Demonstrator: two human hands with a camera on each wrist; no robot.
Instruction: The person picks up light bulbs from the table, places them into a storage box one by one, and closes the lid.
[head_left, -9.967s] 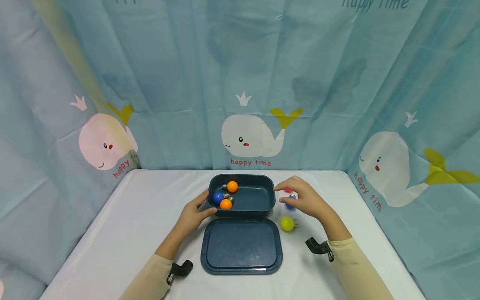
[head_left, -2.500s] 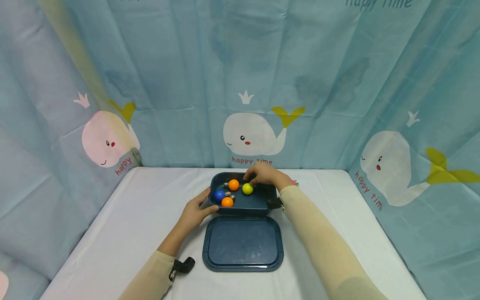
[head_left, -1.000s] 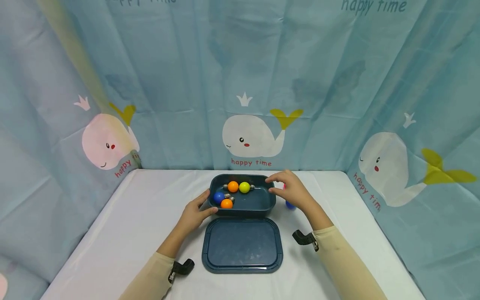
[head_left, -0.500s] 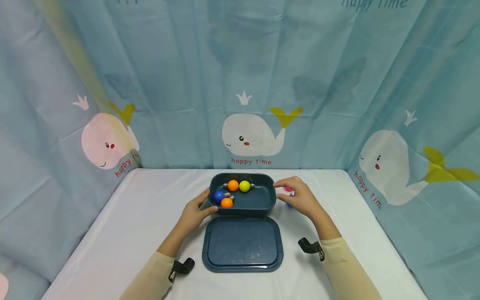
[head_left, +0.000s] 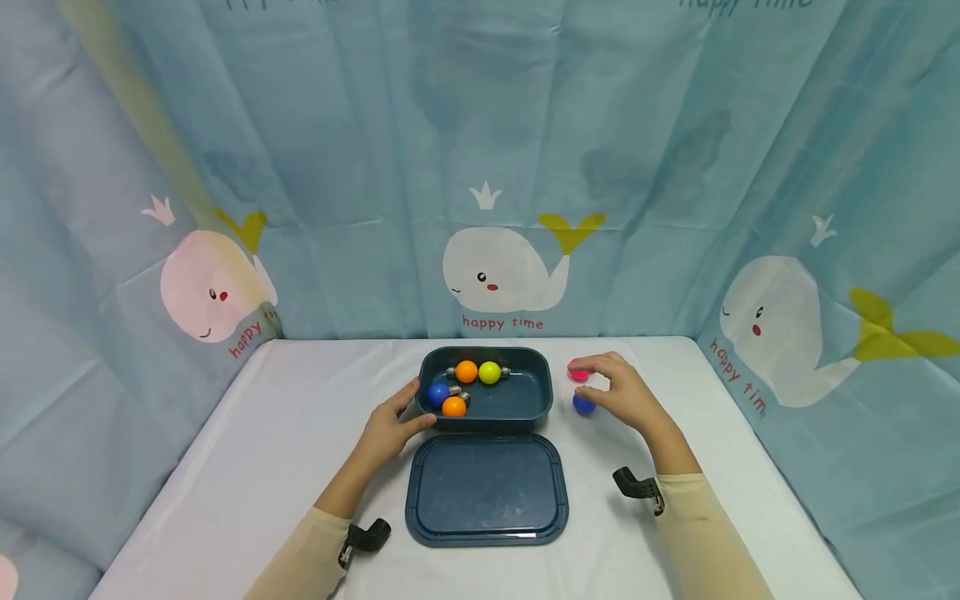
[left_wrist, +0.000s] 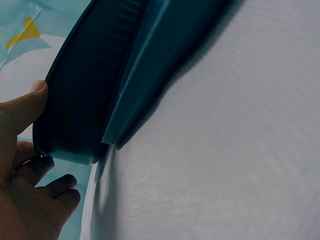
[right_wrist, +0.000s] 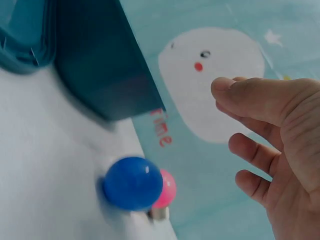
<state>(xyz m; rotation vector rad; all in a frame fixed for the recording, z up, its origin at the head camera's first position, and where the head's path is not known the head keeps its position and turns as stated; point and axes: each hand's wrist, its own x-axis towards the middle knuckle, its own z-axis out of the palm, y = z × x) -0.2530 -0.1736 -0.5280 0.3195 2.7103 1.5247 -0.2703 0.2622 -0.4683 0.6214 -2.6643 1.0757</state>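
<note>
A dark blue rectangular box (head_left: pixel 521 398) stands at the table's far side. My left hand (head_left: pixel 386 432) grips its left end; the left wrist view shows the thumb on the box wall (left_wrist: pixel 75 110). Inside lie two orange bulbs (head_left: pixel 467 372), a blue bulb (head_left: pixel 438 394) and a yellow bulb (head_left: pixel 490 372), all with metal screw bases. Right of the box, my right hand (head_left: pixel 626 398) hovers with thumb and fingers apart, holding nothing. Beneath and beside its fingertips are a blue bulb (right_wrist: pixel 133 183) and a pink bulb (head_left: pixel 578 367), partly covered by the hand in the head view.
A matching dark blue lid (head_left: pixel 487 492) lies flat in front of the box on the white tablecloth (head_left: pixel 247 467). A light blue curtain (head_left: pixel 360 275) printed with whales encloses the table at the back and both sides.
The yellow bulb has gone from the table into the box, carried by my right hand. That hand then let go and moved right, over the blue and pink bulbs. My left hand stayed put.
</note>
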